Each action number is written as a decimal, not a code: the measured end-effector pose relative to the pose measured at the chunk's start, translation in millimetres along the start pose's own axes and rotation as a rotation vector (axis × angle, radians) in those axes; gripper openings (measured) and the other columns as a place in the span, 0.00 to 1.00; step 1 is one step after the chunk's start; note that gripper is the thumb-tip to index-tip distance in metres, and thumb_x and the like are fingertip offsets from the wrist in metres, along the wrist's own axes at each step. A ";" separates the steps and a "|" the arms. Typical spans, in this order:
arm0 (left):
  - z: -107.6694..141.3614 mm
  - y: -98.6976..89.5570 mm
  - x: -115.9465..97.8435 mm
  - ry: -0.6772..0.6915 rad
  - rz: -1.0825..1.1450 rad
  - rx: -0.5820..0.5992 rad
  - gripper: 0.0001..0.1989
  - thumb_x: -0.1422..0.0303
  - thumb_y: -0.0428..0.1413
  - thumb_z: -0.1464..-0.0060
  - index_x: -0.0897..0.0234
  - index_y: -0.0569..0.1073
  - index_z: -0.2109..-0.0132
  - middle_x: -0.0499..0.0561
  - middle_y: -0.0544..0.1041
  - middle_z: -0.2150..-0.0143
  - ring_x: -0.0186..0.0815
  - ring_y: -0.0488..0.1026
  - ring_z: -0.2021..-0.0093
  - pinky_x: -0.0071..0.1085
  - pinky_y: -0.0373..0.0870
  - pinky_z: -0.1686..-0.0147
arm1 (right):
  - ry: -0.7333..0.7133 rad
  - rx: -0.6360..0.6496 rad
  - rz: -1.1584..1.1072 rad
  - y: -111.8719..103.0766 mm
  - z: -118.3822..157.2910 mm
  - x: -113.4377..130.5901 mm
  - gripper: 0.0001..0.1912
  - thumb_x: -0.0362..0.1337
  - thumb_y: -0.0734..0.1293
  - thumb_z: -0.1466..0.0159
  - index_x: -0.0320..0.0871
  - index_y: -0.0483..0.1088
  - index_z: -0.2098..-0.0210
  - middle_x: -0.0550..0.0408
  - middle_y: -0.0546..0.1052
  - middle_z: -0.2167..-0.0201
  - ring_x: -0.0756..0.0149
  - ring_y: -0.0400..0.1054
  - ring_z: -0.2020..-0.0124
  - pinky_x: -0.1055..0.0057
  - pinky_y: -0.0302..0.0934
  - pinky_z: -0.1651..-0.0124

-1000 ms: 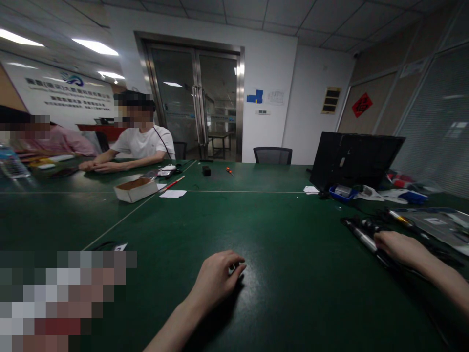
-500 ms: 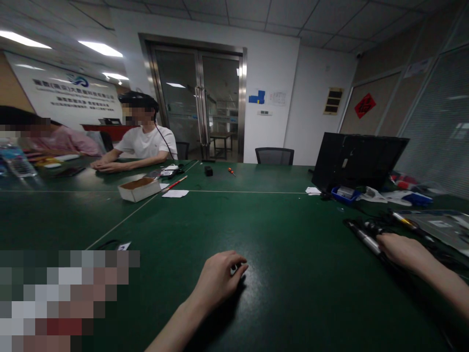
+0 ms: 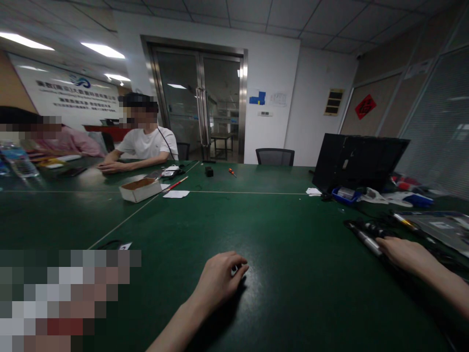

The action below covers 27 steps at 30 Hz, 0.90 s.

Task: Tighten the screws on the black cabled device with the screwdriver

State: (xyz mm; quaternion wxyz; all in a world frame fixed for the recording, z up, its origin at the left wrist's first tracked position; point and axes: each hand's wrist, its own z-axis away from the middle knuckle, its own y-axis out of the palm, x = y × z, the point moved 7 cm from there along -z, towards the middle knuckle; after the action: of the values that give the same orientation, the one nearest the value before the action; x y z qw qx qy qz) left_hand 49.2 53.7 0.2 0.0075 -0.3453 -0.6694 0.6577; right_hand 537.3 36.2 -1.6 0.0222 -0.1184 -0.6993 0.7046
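My left hand (image 3: 223,275) rests on the green table (image 3: 278,234) near the middle, its fingers loosely curled with a gap between thumb and forefinger and nothing held. At the right, my right hand (image 3: 397,252) lies by a silver and black pen-like tool (image 3: 368,241) and dark cables. Its fingertips are hidden among these things, so what they grip cannot be made out. Just beyond that hand is a flat grey panel (image 3: 441,227).
A black monitor (image 3: 361,161) stands at the back right beside a blue tray (image 3: 345,195). Farther left are a white open box (image 3: 139,189), a paper (image 3: 176,194), an orange screwdriver (image 3: 232,172) and a small black block (image 3: 209,171). Two people sit at the far left.
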 end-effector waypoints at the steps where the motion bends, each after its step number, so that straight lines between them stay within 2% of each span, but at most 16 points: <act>1: -0.4 0.0 0.0 0.000 0.000 0.004 0.15 0.64 0.51 0.37 0.62 0.82 0.56 0.54 0.82 0.59 0.40 0.77 0.59 0.34 0.70 0.57 | 0.010 0.030 0.009 1.7 0.4 -0.5 0.17 0.31 0.63 0.36 0.38 0.77 0.51 0.39 0.81 0.56 0.49 0.79 0.58 0.59 0.75 0.60; 3: -1.1 0.4 0.1 -0.001 0.000 0.011 0.14 0.65 0.52 0.37 0.62 0.82 0.56 0.54 0.82 0.59 0.40 0.77 0.58 0.34 0.69 0.57 | 0.036 0.097 0.033 4.6 2.2 -0.7 0.18 0.31 0.61 0.34 0.38 0.76 0.48 0.38 0.80 0.52 0.49 0.78 0.55 0.58 0.74 0.56; 8: -0.9 1.5 1.7 -0.014 -0.001 0.017 0.13 0.65 0.53 0.37 0.62 0.82 0.55 0.53 0.82 0.59 0.40 0.77 0.58 0.34 0.69 0.56 | 0.049 0.162 0.050 6.7 6.3 0.2 0.21 0.34 0.58 0.32 0.41 0.74 0.44 0.40 0.78 0.47 0.49 0.76 0.50 0.56 0.72 0.51; 16: -0.6 1.2 0.4 -0.011 -0.007 0.009 0.12 0.66 0.53 0.37 0.62 0.82 0.56 0.53 0.82 0.60 0.40 0.78 0.59 0.34 0.69 0.57 | 0.020 0.075 -0.013 9.4 5.1 -5.5 0.20 0.38 0.57 0.32 0.42 0.77 0.51 0.41 0.81 0.54 0.49 0.78 0.56 0.55 0.74 0.57; 22: -0.7 -0.2 -1.5 -0.009 -0.007 0.010 0.12 0.66 0.54 0.37 0.62 0.82 0.56 0.54 0.82 0.60 0.41 0.78 0.59 0.34 0.69 0.57 | 0.026 0.095 0.073 15.2 6.4 -6.5 0.24 0.39 0.52 0.30 0.39 0.75 0.46 0.37 0.78 0.48 0.45 0.76 0.50 0.52 0.71 0.51; 27: -0.7 -0.6 -1.2 -0.006 0.000 0.013 0.13 0.65 0.53 0.37 0.62 0.82 0.56 0.54 0.82 0.60 0.41 0.78 0.59 0.34 0.69 0.58 | 0.046 0.091 0.054 11.5 8.0 -3.2 0.25 0.40 0.52 0.30 0.41 0.76 0.48 0.39 0.79 0.48 0.45 0.76 0.51 0.51 0.71 0.52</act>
State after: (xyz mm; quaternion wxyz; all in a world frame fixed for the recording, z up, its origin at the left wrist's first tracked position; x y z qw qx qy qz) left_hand 50.1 53.8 1.4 0.0076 -0.3435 -0.6652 0.6629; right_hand 540.4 27.4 -12.6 0.0247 -0.1525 -0.6623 0.7332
